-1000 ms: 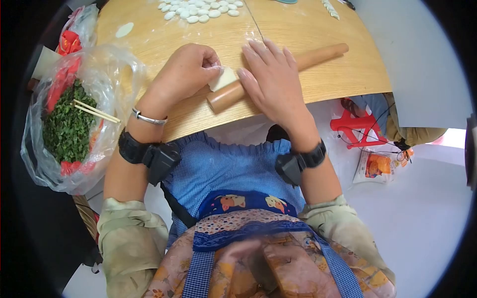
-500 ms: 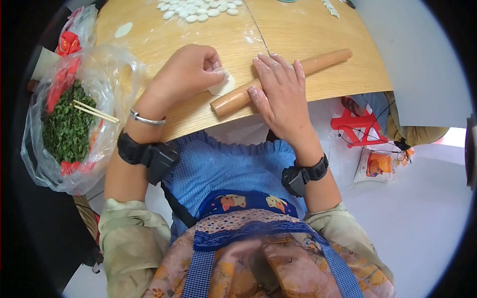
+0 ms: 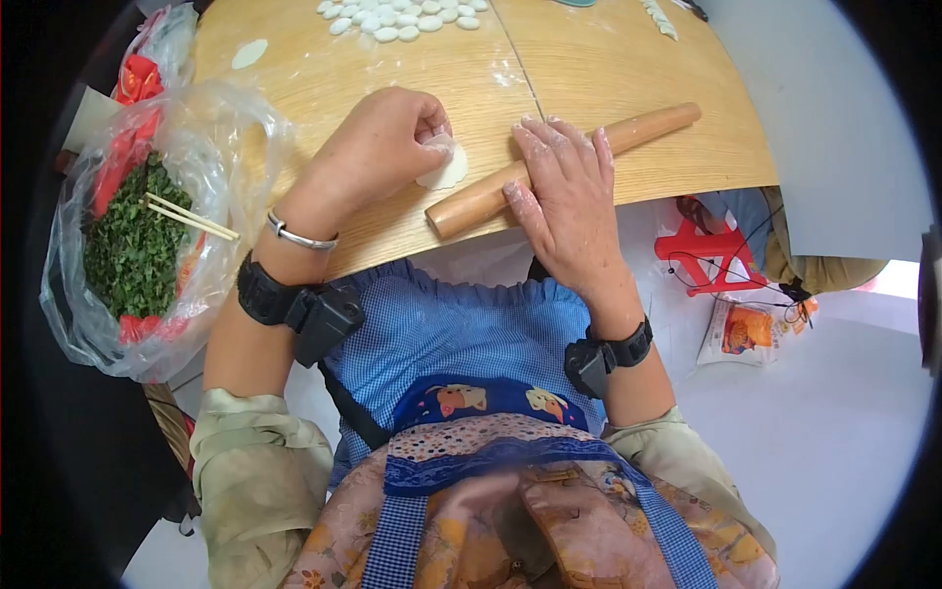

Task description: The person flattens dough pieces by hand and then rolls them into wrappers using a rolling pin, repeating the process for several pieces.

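Observation:
My left hand [image 3: 397, 137] pinches the edge of a round, flat dough wrapper [image 3: 446, 171] on the wooden table, its fingers curled and floury. Just right of the wrapper lies a wooden rolling pin [image 3: 471, 206], slanting up to the right. My right hand [image 3: 566, 196] rests over the pin's middle with fingers stretched out and lightly spread, palm down on it. Flour dusts the fingertips of that hand. The pin's near end is beside the wrapper, close to the table's front edge.
Many small dough discs [image 3: 397, 17] sit at the table's back, with one rolled wrapper [image 3: 249, 53] to the left. A clear plastic bag [image 3: 74, 314] holds chopped greens [image 3: 132, 250] and chopsticks [image 3: 191, 217]. A red stool [image 3: 702, 260] stands below the table at right.
Both hands and the rolling pin have shifted slightly to the right. The wrapper appears a little turned, its edge still pinched by my left hand.

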{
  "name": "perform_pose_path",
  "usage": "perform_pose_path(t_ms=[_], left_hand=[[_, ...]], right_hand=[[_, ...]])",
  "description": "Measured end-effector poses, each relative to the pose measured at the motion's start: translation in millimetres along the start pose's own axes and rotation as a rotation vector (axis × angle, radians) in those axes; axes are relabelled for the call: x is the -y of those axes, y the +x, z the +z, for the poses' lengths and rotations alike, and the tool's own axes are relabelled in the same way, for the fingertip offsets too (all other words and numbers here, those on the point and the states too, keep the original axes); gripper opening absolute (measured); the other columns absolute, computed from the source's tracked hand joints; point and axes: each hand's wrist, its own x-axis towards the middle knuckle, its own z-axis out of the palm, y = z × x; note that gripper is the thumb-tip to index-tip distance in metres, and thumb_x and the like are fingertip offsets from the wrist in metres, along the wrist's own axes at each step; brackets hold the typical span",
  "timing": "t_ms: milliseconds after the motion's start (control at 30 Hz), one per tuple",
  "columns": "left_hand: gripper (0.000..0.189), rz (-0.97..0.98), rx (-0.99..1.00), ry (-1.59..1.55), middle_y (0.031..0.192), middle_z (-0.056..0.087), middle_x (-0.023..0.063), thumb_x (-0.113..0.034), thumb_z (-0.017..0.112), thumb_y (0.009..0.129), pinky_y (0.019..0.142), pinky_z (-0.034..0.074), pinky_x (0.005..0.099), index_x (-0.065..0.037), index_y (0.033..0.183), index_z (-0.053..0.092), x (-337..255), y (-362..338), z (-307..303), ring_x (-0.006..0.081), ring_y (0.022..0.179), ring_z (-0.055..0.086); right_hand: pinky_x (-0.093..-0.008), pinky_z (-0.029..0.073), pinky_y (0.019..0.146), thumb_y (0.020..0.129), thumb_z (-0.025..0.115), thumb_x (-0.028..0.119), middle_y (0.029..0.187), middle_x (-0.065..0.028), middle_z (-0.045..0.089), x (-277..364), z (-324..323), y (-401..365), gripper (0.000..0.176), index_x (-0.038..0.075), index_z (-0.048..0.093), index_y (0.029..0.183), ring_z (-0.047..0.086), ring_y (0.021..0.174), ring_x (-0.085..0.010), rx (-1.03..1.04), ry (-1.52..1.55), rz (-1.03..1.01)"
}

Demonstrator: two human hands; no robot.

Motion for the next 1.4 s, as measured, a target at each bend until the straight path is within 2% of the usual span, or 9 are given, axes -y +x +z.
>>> perform_pose_path(t_ms=[267,567,633,733,867,933,1133,1233,1400], left_hand=[[0.015,-0.035,0.006,-0.072,0.071,0.061,0.0005,-0.013,0.071,0.085,0.061,0.047,0.0265,0.001,0.086,0.066,2,0,-4,0.0079,0.068,0.054],[0.019,-0.039,-0.001,-0.017,0.069,0.061,0.0033,-0.015,0.069,0.087,0.061,0.046,0.0274,0.004,0.087,0.067,-1,-2,-4,0.0092,0.066,0.054],[0.025,0.028,-0.044,0.016,0.075,0.069,0.0188,-0.019,0.07,0.085,0.067,0.052,0.0377,0.006,0.087,0.07,4,0,-3,0.0267,0.067,0.066],[0.024,-0.063,0.009,-0.005,0.076,0.069,0.0198,-0.018,0.07,0.085,0.067,0.052,0.0383,0.006,0.087,0.07,-3,-1,-9,0.0278,0.068,0.067],[0.024,-0.02,0.007,-0.002,0.077,0.069,0.02,-0.018,0.07,0.085,0.067,0.052,0.0381,0.006,0.088,0.07,4,0,-7,0.0275,0.068,0.066],[0.019,0.009,-0.003,-0.024,0.07,0.06,0.0029,-0.015,0.068,0.089,0.063,0.046,0.029,0.004,0.088,0.066,7,-1,-6,0.0101,0.068,0.054],[0.017,0.007,0.004,-0.031,0.071,0.061,0.0017,-0.014,0.07,0.086,0.063,0.046,0.0272,0.002,0.086,0.065,5,0,-4,0.0096,0.07,0.056],[0.016,-0.023,0.091,-0.026,0.072,0.061,0.0012,-0.013,0.071,0.085,0.061,0.046,0.026,0.002,0.087,0.064,0,0,-6,0.0083,0.068,0.055],[0.015,-0.035,0.023,-0.026,0.072,0.06,-0.0002,-0.012,0.07,0.086,0.059,0.045,0.0252,0.001,0.089,0.065,1,0,-6,0.0065,0.065,0.053]], right_hand=[[-0.0565,0.021,0.12,0.1,0.052,0.038,0.139,-0.0169,0.057,0,0,4,0.051,0.001,0.058,0.133,0.045,0.137,-0.0359,-0.014,0.007,-0.008],[-0.0556,0.032,0.115,0.101,0.049,0.041,0.137,-0.0192,0.061,-2,18,53,0.056,-0.004,0.059,0.132,0.047,0.138,-0.0366,0.002,-0.07,-0.072],[-0.0562,0.031,0.116,0.102,0.047,0.043,0.139,-0.0195,0.06,-3,28,67,0.059,-0.004,0.058,0.134,0.046,0.14,-0.0358,-0.024,-0.123,-0.075],[-0.0568,0.031,0.116,0.102,0.046,0.044,0.141,-0.0195,0.058,-4,37,78,0.06,-0.004,0.057,0.136,0.045,0.14,-0.036,-0.062,-0.128,-0.099],[-0.0572,0.03,0.117,0.102,0.048,0.043,0.144,-0.0199,0.056,-2,24,56,0.059,-0.003,0.056,0.137,0.044,0.141,-0.0374,-0.076,-0.103,-0.083],[-0.0563,0.025,0.119,0.101,0.051,0.041,0.146,-0.0197,0.052,0,10,32,0.058,-0.002,0.054,0.14,0.041,0.142,-0.0383,-0.014,-0.046,-0.041],[-0.055,0.018,0.122,0.099,0.053,0.04,0.149,-0.018,0.048,3,-6,-12,0.061,0.0,0.049,0.144,0.037,0.144,-0.0381,0.019,-0.023,0.026],[-0.0554,0.019,0.121,0.1,0.053,0.039,0.148,-0.0181,0.049,2,-4,-7,0.059,0.0,0.05,0.143,0.038,0.143,-0.0378,0.005,-0.018,0.015],[-0.0568,0.023,0.119,0.1,0.052,0.04,0.144,-0.0185,0.054,-2,3,6,0.057,-0.001,0.054,0.139,0.041,0.141,-0.0376,-0.021,-0.035,-0.029]])
